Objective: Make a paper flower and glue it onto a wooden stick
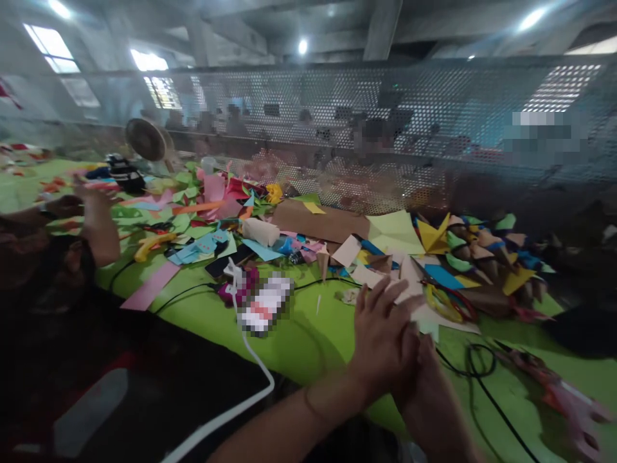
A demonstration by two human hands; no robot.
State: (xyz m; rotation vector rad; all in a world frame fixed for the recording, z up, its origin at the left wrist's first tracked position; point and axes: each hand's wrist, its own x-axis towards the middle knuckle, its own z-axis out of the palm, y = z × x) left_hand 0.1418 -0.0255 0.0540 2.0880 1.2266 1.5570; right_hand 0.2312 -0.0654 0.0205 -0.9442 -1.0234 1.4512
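My left hand (383,334) lies flat, fingers stretched out, over my right hand (424,379) above the green table (308,328). A pale paper piece (428,316) sticks out from between the two hands, and both press on it. Most of my right hand's fingers are hidden under the left. Just beyond the hands lie loose coloured paper scraps (366,260) and a heap of folded paper cones (482,254).
A co-worker's raised arm (99,222) is at the left. Brown cardboard (318,222), a yellow glue gun (153,243), a white cable (258,363), a black cable (482,379) and pink scissors (569,399) lie on the table. A perforated metal screen (385,122) and a fan (147,138) stand behind.
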